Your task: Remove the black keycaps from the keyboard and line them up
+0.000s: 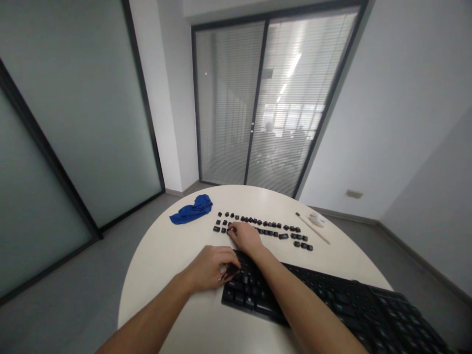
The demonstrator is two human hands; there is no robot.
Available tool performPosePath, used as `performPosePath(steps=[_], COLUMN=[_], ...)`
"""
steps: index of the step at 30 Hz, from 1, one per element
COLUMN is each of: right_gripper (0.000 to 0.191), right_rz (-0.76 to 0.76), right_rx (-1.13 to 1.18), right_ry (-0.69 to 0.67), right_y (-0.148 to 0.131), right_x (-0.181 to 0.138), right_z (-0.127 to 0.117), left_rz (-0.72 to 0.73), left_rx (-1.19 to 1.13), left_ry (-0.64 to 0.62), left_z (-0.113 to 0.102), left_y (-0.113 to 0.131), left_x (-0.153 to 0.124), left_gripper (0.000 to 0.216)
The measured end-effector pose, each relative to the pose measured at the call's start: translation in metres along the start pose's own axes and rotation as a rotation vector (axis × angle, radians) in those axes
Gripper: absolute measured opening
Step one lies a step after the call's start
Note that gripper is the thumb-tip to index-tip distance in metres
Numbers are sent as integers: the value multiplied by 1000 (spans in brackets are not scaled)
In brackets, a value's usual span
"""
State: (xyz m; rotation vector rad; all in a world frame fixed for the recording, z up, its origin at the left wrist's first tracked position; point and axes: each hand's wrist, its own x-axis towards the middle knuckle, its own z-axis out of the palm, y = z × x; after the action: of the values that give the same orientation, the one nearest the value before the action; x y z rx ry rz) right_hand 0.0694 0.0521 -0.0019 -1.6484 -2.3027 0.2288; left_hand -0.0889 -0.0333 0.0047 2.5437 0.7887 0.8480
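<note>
A black keyboard [332, 300] lies on the round white table [162, 250], running from the centre to the lower right. My left hand [210, 268] rests at the keyboard's left end, fingers curled and pressed on its corner keys. My right hand [245, 236] reaches past the keyboard to two rows of loose black keycaps [280, 231]. Its fingertips are pinched together at the left end of the rows, on a keycap or right beside one; what is in them is too small to make out.
A crumpled blue cloth [192, 210] lies at the table's far left. A thin brush or stick [312, 228] and a small white item [317, 219] lie at the far right. Glass doors with blinds [265, 103] stand behind the table.
</note>
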Motion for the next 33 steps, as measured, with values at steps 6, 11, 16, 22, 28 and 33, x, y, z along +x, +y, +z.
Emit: performPosePath(steps=[6, 11, 16, 22, 28, 33], right_gripper=[29, 28, 25, 26, 32, 32], right_rz=[-5, -24, -40, -162, -171, -163], right_rx=[21, 47, 81, 290, 382, 373], right_ry=[11, -12, -53, -133, -25, -29], right_y=[2, 14, 42, 71, 78, 76], right_x=[-1, -14, -50, -101, -123, -123], right_z=[-3, -20, -49, -64, -47, -45], left_rz=[1, -32, -138, -298, -420, -487], left_rx=[-23, -57, -152, -223, -205, -218], left_ry=[6, 30, 145, 220, 245, 227], left_z=[-1, 0, 8, 25, 42, 47], left_y=[0, -1, 1, 15, 16, 12], left_x=[-1, -1, 2, 15, 24, 26], left_gripper=[15, 14, 14, 17, 22, 25])
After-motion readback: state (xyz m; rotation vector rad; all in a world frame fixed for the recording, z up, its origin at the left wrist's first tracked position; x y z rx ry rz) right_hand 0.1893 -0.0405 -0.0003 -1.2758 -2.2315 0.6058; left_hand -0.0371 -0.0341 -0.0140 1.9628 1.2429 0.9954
